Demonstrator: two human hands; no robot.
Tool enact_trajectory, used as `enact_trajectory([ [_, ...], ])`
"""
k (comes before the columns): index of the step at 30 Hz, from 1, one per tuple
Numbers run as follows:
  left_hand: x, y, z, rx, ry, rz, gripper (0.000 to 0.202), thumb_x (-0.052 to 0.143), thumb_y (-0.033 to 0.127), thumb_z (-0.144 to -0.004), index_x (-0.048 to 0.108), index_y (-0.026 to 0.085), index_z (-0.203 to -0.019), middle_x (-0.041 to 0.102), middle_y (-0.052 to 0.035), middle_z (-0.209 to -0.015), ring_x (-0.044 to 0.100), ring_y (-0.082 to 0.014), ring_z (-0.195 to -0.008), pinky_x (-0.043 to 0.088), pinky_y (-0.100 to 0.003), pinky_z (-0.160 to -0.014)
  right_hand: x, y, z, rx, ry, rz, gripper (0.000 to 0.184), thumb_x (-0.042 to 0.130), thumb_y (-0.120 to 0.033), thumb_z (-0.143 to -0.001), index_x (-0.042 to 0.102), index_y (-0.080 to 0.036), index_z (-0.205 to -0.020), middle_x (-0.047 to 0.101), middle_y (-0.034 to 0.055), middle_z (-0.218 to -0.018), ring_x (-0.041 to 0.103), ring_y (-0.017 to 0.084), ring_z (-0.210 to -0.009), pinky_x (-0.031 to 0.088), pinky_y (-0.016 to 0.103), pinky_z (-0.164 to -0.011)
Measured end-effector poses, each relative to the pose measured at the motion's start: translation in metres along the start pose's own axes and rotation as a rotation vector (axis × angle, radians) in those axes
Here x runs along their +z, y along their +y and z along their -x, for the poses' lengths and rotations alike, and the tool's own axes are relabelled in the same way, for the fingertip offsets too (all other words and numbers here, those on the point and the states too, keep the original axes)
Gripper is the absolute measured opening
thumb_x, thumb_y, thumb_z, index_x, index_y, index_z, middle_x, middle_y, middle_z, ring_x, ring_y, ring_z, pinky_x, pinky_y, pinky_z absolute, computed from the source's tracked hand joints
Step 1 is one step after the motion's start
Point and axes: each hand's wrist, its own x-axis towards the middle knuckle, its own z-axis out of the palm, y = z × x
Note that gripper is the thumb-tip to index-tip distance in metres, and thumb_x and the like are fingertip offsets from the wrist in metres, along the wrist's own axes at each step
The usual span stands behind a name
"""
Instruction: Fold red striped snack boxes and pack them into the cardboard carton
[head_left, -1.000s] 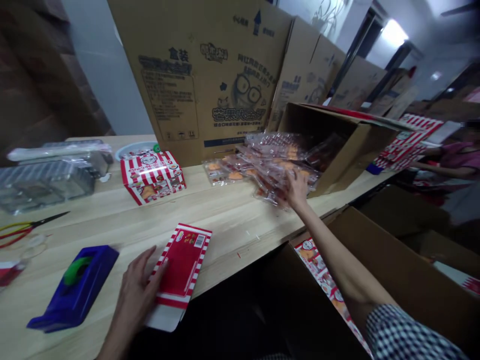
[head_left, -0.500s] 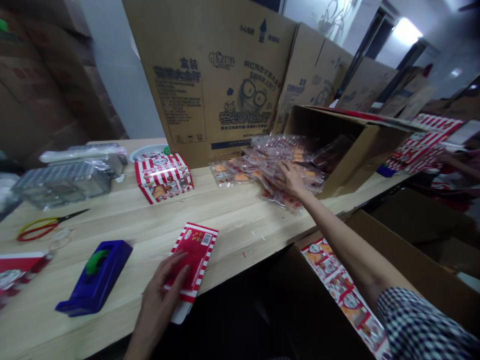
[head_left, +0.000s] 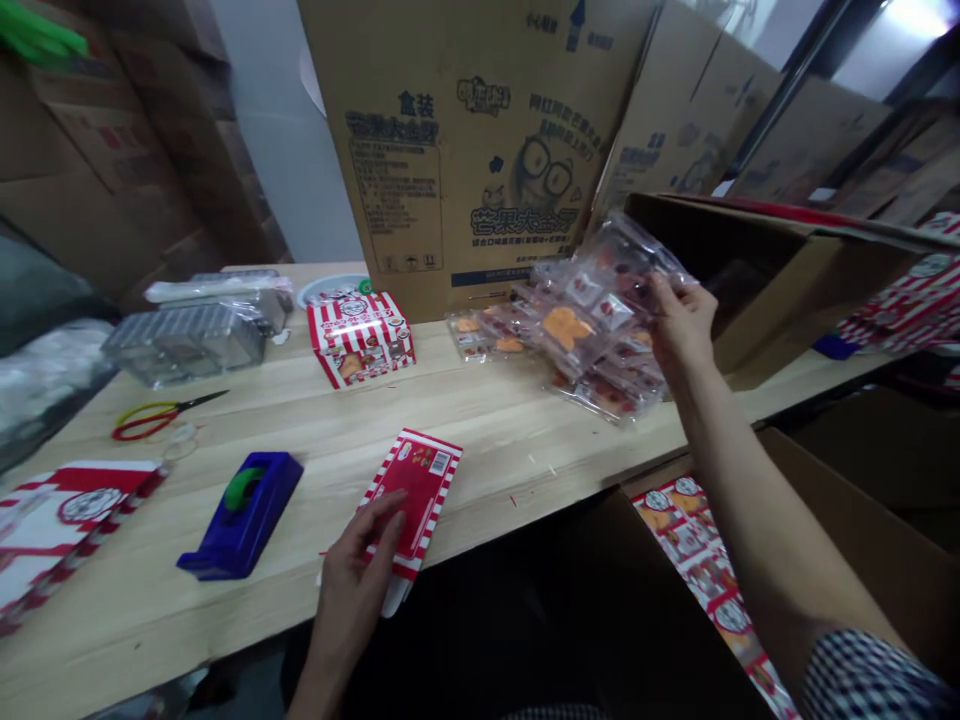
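Observation:
My right hand (head_left: 684, 318) grips the edge of a clear plastic packet (head_left: 600, 290), raised and tilted above the pile. Inside it I see an orange shaped piece and small white sachets. Under it more clear packets (head_left: 611, 392) lie heaped on the table. My left hand (head_left: 360, 565) rests on a flattened red-and-white striped carton (head_left: 420, 475) near the table's front edge. Thumb and index finger lie apart over its top face; the other fingers are partly hidden. Whether more than one packet is in my right hand is unclear.
A blue tape dispenser (head_left: 251, 520), scissors (head_left: 154, 420) and striped cartons (head_left: 71, 510) lie to the left. Behind stand an assembled striped box (head_left: 360, 340) and clear plastic trays (head_left: 184, 345). An open cardboard box (head_left: 780, 300) sits right of the packets; large cartons (head_left: 480, 130) line the back.
My right hand has lifted a clear packet up off the pile. My left hand stays on the carton. The view has shifted, moving the table's things rightward.

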Motion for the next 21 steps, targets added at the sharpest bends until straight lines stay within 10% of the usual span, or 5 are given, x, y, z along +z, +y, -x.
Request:
enact_trajectory([
  [3, 0.001, 0.024, 0.001, 0.083, 0.092, 0.057, 0.050, 0.066, 0.046, -0.087, 0.061, 0.023, -0.130, 0.061, -0.0113, -0.136, 0.061, -0.0287, -0.122, 0.050, -0.043, -0.104, 0.017, -0.027, 0.034, 0.190, -0.167, -0.164, 0.033, 0.081, -0.049, -0.071, 0.065, -0.020, -0.075, 0.066, 0.0000, -0.068, 0.067, 0.019, -0.064, 0.057, 0.033, -0.060],
  [7, -0.013, 0.060, 0.011, 0.290, 0.227, -0.050, 0.087, 0.080, 0.037, -0.076, 0.037, 0.029, -0.151, 0.041, -0.0115, -0.156, 0.044, -0.0299, -0.139, 0.044, -0.045, -0.110, 0.070, -0.060, 0.127, 0.372, -0.799, -0.177, 0.027, 0.082, -0.039, -0.076, 0.073, -0.015, -0.084, 0.076, 0.0061, -0.081, 0.071, 0.018, -0.072, 0.059, 0.032, -0.072],
  [13, -0.049, 0.050, 0.061, -0.095, -0.405, 0.097, 0.063, 0.076, 0.033, -0.080, 0.056, 0.024, -0.139, 0.071, -0.0110, -0.122, 0.070, -0.0263, -0.101, 0.057, -0.039, -0.084, 0.118, -0.101, 0.269, 0.521, -1.407, -0.364, 0.025, 0.077, -0.038, -0.081, 0.066, -0.019, -0.092, 0.074, 0.0027, -0.083, 0.070, 0.018, -0.072, 0.059, 0.034, -0.070],
  [17, -0.087, 0.012, 0.113, -0.402, -0.145, 0.273, 0.058, 0.077, 0.034, -0.080, 0.058, 0.018, -0.134, 0.077, -0.0091, -0.101, 0.074, -0.0214, -0.081, 0.058, -0.029, -0.067, 0.130, -0.082, 0.257, 0.220, -1.576, -0.205, 0.073, 0.082, -0.042, -0.075, 0.050, -0.031, -0.139, 0.055, 0.0091, -0.145, 0.054, 0.030, -0.130, 0.050, 0.049, -0.103],
  [21, -0.120, -0.008, 0.144, -0.533, 0.236, 0.462, 0.070, 0.078, 0.035, -0.079, 0.050, 0.022, -0.141, 0.078, -0.0074, -0.098, 0.075, -0.0202, -0.073, 0.061, -0.029, -0.066, 0.175, -0.032, 0.235, -0.396, -1.758, 0.316, 0.117, 0.090, -0.041, -0.062, 0.023, -0.033, -0.158, 0.014, 0.0108, -0.168, -0.001, 0.046, -0.152, -0.004, 0.072, -0.115],
])
